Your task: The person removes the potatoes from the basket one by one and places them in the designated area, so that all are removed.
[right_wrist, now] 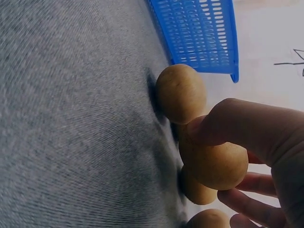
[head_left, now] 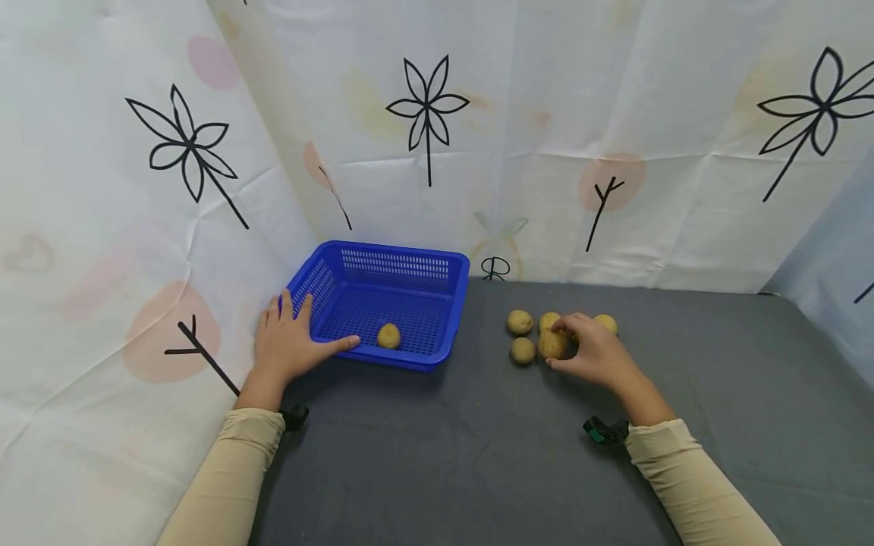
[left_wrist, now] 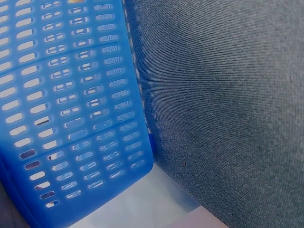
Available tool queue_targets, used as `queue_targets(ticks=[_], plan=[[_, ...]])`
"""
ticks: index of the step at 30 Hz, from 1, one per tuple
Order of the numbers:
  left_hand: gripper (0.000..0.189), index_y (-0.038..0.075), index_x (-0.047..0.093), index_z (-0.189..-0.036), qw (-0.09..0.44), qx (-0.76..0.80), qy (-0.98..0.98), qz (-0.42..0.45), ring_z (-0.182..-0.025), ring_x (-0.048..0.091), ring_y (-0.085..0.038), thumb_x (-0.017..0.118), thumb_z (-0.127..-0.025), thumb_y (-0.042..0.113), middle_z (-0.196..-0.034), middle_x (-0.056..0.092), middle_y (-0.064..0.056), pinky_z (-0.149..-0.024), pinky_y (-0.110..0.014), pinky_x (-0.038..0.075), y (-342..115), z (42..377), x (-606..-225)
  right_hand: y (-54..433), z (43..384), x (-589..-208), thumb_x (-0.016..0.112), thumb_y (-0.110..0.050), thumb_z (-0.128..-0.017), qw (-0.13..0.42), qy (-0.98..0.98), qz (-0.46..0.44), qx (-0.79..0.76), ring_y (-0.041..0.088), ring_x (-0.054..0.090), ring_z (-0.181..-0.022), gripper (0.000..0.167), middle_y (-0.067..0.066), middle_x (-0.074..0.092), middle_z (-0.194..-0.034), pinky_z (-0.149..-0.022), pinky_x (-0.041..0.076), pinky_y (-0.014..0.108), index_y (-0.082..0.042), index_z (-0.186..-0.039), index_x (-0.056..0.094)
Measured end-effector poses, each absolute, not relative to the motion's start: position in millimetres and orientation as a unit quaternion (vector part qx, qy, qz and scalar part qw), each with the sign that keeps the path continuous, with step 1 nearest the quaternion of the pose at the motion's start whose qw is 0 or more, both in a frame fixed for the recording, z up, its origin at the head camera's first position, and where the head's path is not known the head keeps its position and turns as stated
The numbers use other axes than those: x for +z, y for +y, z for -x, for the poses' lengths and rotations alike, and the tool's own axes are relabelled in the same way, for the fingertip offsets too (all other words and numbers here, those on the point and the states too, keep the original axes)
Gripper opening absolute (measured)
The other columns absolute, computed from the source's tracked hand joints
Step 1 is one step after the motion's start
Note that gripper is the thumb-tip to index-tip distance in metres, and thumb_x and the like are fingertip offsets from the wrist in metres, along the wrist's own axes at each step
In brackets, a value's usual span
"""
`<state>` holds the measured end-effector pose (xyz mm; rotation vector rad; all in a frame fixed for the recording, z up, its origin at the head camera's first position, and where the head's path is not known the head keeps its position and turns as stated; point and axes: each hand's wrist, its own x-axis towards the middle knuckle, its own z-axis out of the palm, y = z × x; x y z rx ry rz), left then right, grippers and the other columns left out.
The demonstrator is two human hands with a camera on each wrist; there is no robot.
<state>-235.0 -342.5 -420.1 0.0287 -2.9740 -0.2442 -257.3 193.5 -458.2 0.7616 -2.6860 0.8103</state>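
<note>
My right hand [head_left: 592, 355] pinches a potato [head_left: 551, 345] between thumb and fingers; in the right wrist view the thumb lies across that potato [right_wrist: 216, 164]. Several other potatoes sit close around it on the cloth, one [head_left: 523, 351] just to its left and another [head_left: 605, 324] partly behind the hand. At the left, my left hand [head_left: 290, 345] rests on the near left corner of a blue plastic basket [head_left: 437, 358], fingers spread and thumb along the front rim. Inside the basket lies a single potato [head_left: 388, 336]. The left wrist view shows the basket's slotted side [left_wrist: 71, 95].
A dark grey cloth [head_left: 451, 455] covers the table. Pale fabric with flower drawings [head_left: 546, 114] hangs at the back and on both sides, close behind the basket. A dark band [head_left: 606, 431] sits on the right wrist.
</note>
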Motion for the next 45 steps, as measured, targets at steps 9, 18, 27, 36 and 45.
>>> queue_targets(ticks=[9, 18, 27, 36, 45], plan=[[0.139, -0.001, 0.025, -0.167, 0.078, -0.081, -0.994, -0.011, -0.158, 0.008, -0.063, 0.059, -0.074, 0.097, -0.171, 0.007, -0.04, -0.126, -0.075, 0.009, -343.2, 235.5, -422.6, 194.6, 260.3, -464.7, 0.096, -0.017, -0.078, 0.1, -0.925, -0.257, 0.262, 0.033, 0.067, -0.102, 0.049, 0.015, 0.07, -0.114, -0.085, 0.057, 0.052, -0.004, -0.118, 0.07], [0.139, -0.001, 0.025, -0.167, 0.082, -0.083, -0.993, -0.011, -0.158, 0.008, -0.063, 0.059, -0.074, 0.096, -0.171, 0.008, -0.04, -0.127, -0.074, 0.008, -344.2, 234.6, -422.6, 193.6, 261.2, -464.4, 0.096, -0.016, -0.077, 0.095, -0.922, -0.265, 0.264, 0.033, 0.068, -0.103, 0.049, 0.016, 0.07, -0.114, -0.086, 0.058, 0.052, -0.003, -0.117, 0.07], [0.138, -0.001, 0.025, -0.167, 0.081, -0.083, -0.993, -0.012, -0.159, 0.007, -0.062, 0.059, -0.075, 0.096, -0.171, 0.008, -0.04, -0.127, -0.074, 0.008, -343.7, 233.9, -422.3, 193.1, 260.1, -465.1, 0.096, -0.018, -0.077, 0.097, -0.926, -0.258, 0.259, 0.032, 0.068, -0.101, 0.05, 0.013, 0.069, -0.111, -0.083, 0.057, 0.05, -0.004, -0.118, 0.071], [0.139, 0.0, 0.024, -0.168, 0.076, -0.084, -0.993, -0.012, -0.159, 0.006, -0.062, 0.059, -0.075, 0.096, -0.172, 0.007, -0.04, -0.127, -0.074, 0.007, -343.1, 233.3, -421.5, 193.7, 259.4, -465.8, 0.095, -0.019, -0.078, 0.091, -0.926, -0.258, 0.259, 0.031, 0.068, -0.097, 0.048, 0.012, 0.07, -0.107, -0.082, 0.057, 0.05, -0.004, -0.117, 0.07], [0.139, 0.0, 0.024, -0.168, 0.08, -0.082, -0.993, -0.01, -0.158, 0.007, -0.062, 0.058, -0.075, 0.097, -0.172, 0.006, -0.04, -0.126, -0.075, 0.007, -344.3, 235.3, -422.7, 195.6, 259.5, -463.4, 0.092, -0.021, -0.082, 0.075, -0.929, -0.247, 0.265, 0.031, 0.071, -0.098, 0.046, 0.01, 0.072, -0.106, -0.081, 0.058, 0.05, -0.005, -0.119, 0.071]])
